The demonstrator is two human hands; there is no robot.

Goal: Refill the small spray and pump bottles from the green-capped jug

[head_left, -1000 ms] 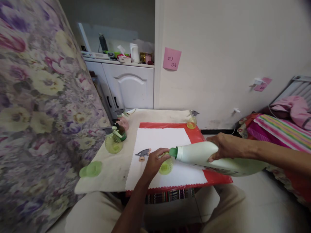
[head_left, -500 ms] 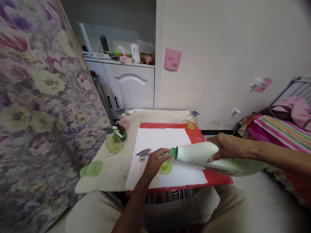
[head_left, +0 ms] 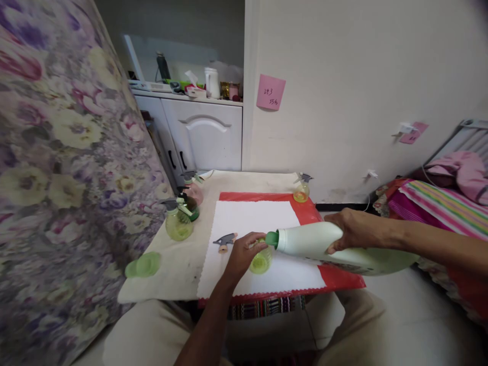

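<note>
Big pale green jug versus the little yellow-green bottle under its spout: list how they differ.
The big pale green jug is opaque and long; the little yellow-green bottle is see-through and round. The jug is tipped on its side in the air, held by the right hand; the bottle stands on the white cloth, gripped by the left hand. Both have their necks meeting.

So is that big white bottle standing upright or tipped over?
Tipped. The right hand holds the big white bottle nearly level, its green spout against the small green bottle gripped by the left hand.
</note>
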